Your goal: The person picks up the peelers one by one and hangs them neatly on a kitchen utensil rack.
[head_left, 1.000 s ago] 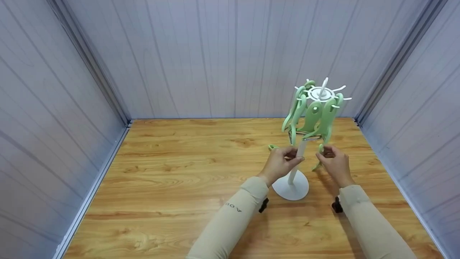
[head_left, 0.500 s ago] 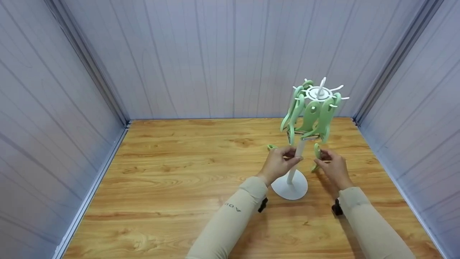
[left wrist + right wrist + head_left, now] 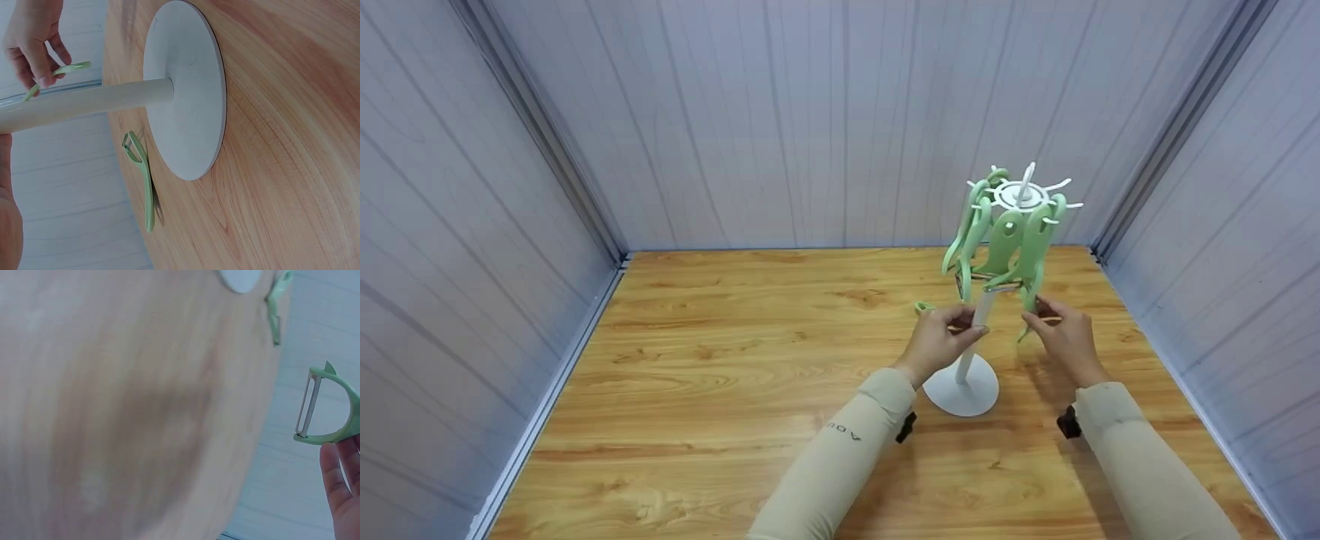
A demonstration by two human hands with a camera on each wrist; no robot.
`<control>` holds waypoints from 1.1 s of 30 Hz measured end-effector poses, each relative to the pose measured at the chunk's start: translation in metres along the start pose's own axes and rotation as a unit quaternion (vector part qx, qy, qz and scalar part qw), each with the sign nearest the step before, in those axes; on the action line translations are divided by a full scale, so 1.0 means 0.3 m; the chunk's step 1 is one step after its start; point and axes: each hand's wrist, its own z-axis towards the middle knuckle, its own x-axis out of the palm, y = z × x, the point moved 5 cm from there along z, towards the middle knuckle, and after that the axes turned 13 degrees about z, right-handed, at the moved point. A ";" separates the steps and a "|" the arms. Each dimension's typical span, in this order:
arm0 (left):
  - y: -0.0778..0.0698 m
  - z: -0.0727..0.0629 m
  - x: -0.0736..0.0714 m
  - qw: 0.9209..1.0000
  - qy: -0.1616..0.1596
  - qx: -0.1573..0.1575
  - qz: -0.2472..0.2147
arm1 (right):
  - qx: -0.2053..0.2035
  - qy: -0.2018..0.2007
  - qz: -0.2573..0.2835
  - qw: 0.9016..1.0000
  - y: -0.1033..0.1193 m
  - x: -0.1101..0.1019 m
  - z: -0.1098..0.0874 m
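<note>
My left hand (image 3: pixel 941 337) grips the white pole (image 3: pixel 968 360) of a round-based stand, fingers and thumb about it below the hanging tools. My right hand (image 3: pixel 1065 334) pinches a green Y-shaped peeler (image 3: pixel 332 437) beside the pole; in the right wrist view its metal blade stands out beyond the fingers. In the head view its upper part overlaps the lower ends of several green peelers (image 3: pixel 1005 241) hanging from the stand's white hooked top (image 3: pixel 1020 196). One more green peeler (image 3: pixel 147 185) lies on the table behind the base (image 3: pixel 191 84), mostly hidden by the left hand in the head view.
The wooden table (image 3: pixel 720 390) is bounded by pale panel walls (image 3: pixel 810 120) at the back and both sides. Bare white hooks (image 3: pixel 1065 205) stick out on the right of the stand's top. The stand is near the table's right side.
My right hand has raised the peeler a little, up to the hanging ones. The left hand keeps its grip on the pole. The whole head view has shifted slightly.
</note>
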 end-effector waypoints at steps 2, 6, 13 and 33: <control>0.001 0.000 -0.001 1.000 0.000 -0.001 -0.001 | -0.006 -0.007 0.006 1.000 0.019 -0.006 0.007; 0.004 -0.001 -0.002 1.000 0.001 -0.002 0.004 | -0.019 -0.016 0.022 0.999 0.058 -0.015 0.019; 0.007 -0.004 -0.002 1.000 0.004 -0.001 -0.002 | -0.045 -0.033 0.034 0.998 0.126 -0.038 0.037; 0.004 -0.004 0.001 1.000 0.007 -0.008 0.008 | -0.163 -0.064 0.041 0.984 0.390 -0.117 0.083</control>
